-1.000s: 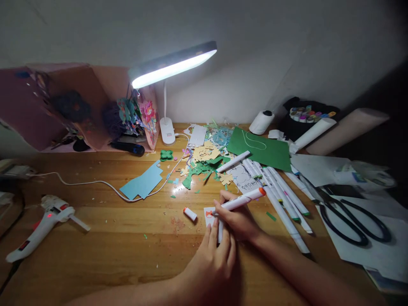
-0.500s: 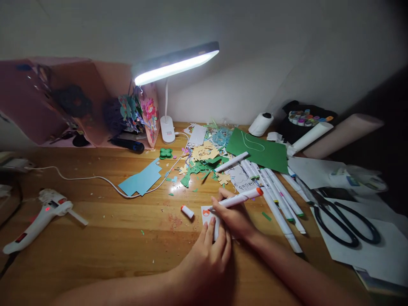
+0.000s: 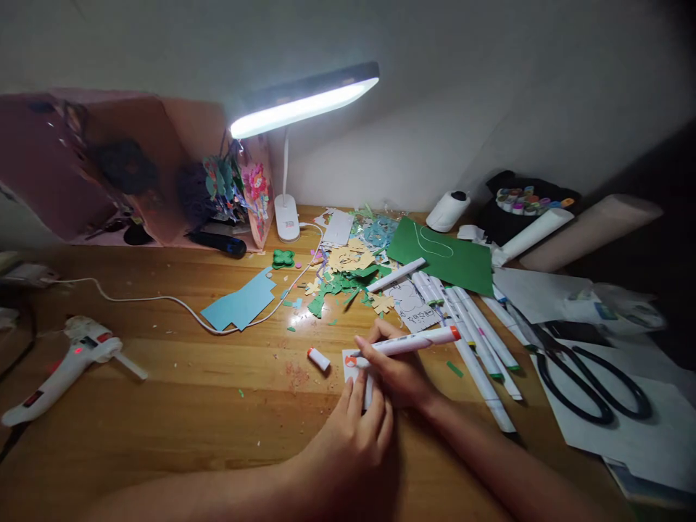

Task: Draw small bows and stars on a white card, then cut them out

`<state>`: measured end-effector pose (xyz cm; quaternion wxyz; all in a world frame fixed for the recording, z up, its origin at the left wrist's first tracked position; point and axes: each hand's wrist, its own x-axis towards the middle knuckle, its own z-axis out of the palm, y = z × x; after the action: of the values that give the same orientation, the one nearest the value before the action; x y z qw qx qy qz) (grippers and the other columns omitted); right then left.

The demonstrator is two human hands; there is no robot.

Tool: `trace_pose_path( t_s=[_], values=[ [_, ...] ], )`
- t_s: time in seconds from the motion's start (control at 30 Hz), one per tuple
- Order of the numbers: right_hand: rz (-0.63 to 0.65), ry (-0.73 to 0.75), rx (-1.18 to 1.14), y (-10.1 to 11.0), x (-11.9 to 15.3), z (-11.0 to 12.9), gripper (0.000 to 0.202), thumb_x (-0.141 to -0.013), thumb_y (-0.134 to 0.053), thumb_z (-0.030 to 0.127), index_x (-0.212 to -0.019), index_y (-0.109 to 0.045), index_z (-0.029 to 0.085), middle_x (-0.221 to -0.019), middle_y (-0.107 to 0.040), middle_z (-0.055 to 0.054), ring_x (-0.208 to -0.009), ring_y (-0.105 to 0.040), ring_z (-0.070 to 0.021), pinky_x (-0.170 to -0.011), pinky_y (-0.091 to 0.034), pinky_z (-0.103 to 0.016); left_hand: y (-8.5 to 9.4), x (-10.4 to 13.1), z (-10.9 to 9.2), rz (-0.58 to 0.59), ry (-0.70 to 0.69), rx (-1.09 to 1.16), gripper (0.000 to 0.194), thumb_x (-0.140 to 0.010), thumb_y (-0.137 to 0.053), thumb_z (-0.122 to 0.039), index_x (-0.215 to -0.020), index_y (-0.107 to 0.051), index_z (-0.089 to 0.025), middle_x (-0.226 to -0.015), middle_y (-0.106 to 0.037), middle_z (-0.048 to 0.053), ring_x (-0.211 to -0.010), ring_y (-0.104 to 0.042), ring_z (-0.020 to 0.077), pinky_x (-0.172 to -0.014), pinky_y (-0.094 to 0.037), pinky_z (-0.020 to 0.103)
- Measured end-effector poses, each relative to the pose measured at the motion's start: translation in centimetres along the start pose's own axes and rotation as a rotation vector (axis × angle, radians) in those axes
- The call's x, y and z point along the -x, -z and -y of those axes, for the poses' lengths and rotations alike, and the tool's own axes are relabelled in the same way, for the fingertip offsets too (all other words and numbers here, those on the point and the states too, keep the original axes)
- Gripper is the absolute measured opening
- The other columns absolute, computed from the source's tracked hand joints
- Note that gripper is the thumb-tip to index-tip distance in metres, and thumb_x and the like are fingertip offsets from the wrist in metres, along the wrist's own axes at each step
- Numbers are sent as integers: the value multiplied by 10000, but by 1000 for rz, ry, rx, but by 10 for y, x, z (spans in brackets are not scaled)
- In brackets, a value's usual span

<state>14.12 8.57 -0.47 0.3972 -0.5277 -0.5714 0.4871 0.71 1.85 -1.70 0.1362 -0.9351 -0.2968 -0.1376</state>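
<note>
My right hand [image 3: 405, 370] is closed around a white marker [image 3: 413, 342] with an orange end. The uncapped tip rests at a small orange drawing [image 3: 351, 360] on a piece of white paper [image 3: 349, 373]. My left hand [image 3: 359, 420] lies with its fingers stretched over the lower part of this paper, pressing it to the table and hiding much of it. Left of the paper, the marker's white and orange cap [image 3: 318, 359] lies on its side.
Paper scraps [image 3: 348, 268] are heaped below the lamp [image 3: 307, 101]. Several markers [image 3: 478, 333] and black-handled scissors [image 3: 576, 377] lie to the right. A glue gun [image 3: 65, 370] with its light on is at left, its surroundings crossed by a white cable [image 3: 146, 298]. Blue paper [image 3: 239, 301] lies mid-left.
The marker has tilted flatter, its orange end shifting slightly right and down, while its tip has moved a little left over the drawing. My left hand stays on the paper.
</note>
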Motion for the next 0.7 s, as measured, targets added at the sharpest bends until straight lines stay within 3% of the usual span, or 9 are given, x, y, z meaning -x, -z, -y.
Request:
trace_pose_path(
  t_s=[0.1,0.33,0.7],
  values=[
    [68,-57,-6,-1,1,2,316,-784,-606,414,-635,-416,211,-576,-484,50,-531,-456,-122,-490,-341,-230,-2,1,-1,-12,14,35,388,-904,-327,-202,-1184,-523,-18,-1171,-576,201,-1110,-536,332,-948,-369,448],
    [80,-30,35,-2,1,3,317,-801,-585,387,-619,-393,213,-549,-448,60,-524,-453,-117,-480,-339,-223,-4,0,-1,2,18,78,390,-890,-342,-181,-1193,-500,7,-1178,-557,232,-1120,-528,335,-947,-379,465],
    [75,-35,-12,-2,0,2,320,-794,-598,427,-633,-425,212,-566,-474,51,-526,-456,-122,-488,-356,-233,1,-3,1,8,26,97,345,-907,-349,-179,-1162,-521,-22,-1147,-583,193,-1098,-542,285,-934,-408,409]
  ],
)
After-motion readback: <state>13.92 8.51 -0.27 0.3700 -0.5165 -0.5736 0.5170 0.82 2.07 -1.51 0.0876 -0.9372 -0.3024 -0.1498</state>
